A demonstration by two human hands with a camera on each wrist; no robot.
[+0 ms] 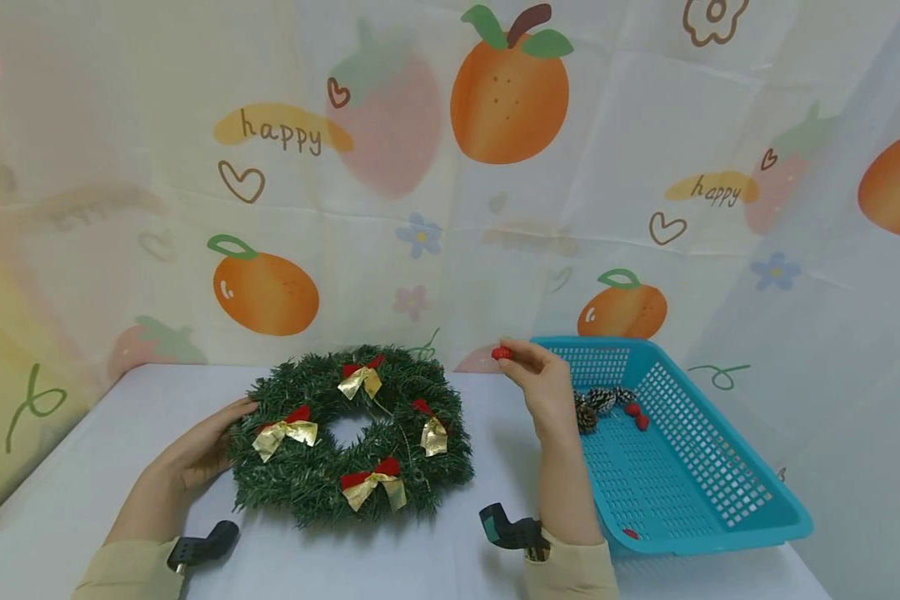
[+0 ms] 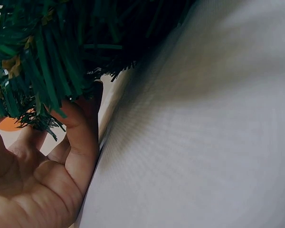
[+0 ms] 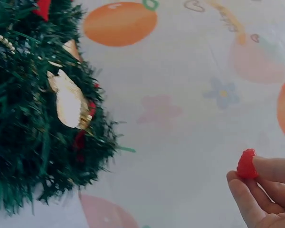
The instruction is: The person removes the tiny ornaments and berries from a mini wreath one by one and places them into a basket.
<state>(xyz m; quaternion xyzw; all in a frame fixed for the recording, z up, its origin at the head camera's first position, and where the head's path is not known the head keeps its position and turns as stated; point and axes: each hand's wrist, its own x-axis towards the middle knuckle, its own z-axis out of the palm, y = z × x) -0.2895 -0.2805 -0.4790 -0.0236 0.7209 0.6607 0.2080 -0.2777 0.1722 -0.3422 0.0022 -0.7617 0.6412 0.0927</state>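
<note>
A green wreath (image 1: 270,479) with red and gold bows lies on the white table. My left hand (image 1: 206,446) grips its left edge, and in the left wrist view the fingers (image 2: 80,142) bend up into the green needles, their tips hidden. Between thumb and fingers, my right hand (image 1: 543,387) pinches a small red berry (image 1: 501,353) that looks like a raspberry. In the right wrist view the berry (image 3: 247,164) is held up, well apart from the wreath (image 3: 33,156).
At the right stands a blue plastic basket (image 1: 720,442). Pine cones (image 1: 603,400) and red berries (image 1: 641,421) lie inside near its left side, and another red piece (image 1: 630,533) sits at the front corner. A fruit-printed cloth (image 1: 435,292) hangs behind the table.
</note>
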